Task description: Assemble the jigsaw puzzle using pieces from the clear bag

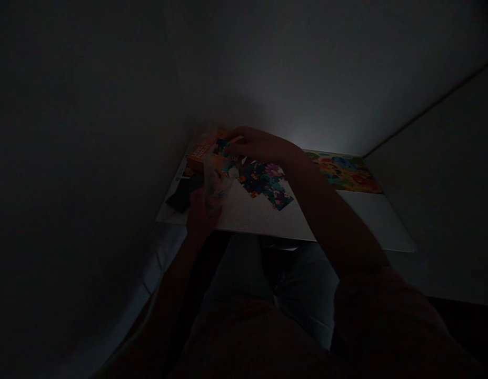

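Observation:
The scene is very dark. A partly joined colourful jigsaw puzzle (267, 184) lies on a pale board (259, 218) across my lap. My right hand (255, 146) reaches over the puzzle's far left corner, fingers curled around what looks like a puzzle piece near an orange box (198, 152). My left hand (202, 210) sits at the board's near left edge, closed on a clear plastic bag (217, 181) that appears to hold pieces.
A colourful picture sheet (346, 171) lies at the far right of the white surface (381, 226). A dark flat object (182, 195) rests at the board's left. Walls close in on the left and behind.

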`<state>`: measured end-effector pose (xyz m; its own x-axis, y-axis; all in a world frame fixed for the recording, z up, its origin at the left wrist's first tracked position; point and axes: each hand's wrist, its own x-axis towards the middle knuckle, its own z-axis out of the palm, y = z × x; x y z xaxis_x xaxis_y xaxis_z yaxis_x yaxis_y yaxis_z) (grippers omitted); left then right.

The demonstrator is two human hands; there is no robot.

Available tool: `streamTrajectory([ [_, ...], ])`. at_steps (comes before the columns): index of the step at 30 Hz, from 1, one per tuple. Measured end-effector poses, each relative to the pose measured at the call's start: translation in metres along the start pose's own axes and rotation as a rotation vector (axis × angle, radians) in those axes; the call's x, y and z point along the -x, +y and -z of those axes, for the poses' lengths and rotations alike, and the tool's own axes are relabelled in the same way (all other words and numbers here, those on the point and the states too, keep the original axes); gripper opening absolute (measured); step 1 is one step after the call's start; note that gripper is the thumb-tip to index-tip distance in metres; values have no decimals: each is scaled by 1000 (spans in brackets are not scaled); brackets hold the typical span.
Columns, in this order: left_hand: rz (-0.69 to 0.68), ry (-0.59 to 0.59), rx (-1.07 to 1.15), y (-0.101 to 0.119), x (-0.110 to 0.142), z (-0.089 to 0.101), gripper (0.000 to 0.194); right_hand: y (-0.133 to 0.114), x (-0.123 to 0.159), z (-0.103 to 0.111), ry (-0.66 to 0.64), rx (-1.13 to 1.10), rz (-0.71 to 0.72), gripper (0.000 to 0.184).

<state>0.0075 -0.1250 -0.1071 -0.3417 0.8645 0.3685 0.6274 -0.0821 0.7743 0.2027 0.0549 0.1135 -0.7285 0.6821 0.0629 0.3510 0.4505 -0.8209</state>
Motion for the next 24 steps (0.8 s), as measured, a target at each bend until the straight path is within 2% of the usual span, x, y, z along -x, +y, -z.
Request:
streamTrajectory([
  [5,-24,-12,14,-3,-1,-1,82,1,1,1,-129,-36,-108,38],
  [8,-42,-18,3,-4,0,0,84,0,1,1,-232,26,-98,24],
  [10,-48,-13,-2,-4,1,0,85,-2,2,1,-251,57,-75,13],
  [13,-59,-22,-13,-3,1,1,86,-2,4,3,-229,93,-40,11],
  [17,-54,-33,-29,-3,1,1,92,-1,6,1,-322,220,-43,8],
  [21,-43,-23,-16,-5,0,0,98,2,8,0,-265,238,-2,11],
  [24,-34,-20,-11,-5,0,0,99,14,14,9,-58,210,41,19],
])
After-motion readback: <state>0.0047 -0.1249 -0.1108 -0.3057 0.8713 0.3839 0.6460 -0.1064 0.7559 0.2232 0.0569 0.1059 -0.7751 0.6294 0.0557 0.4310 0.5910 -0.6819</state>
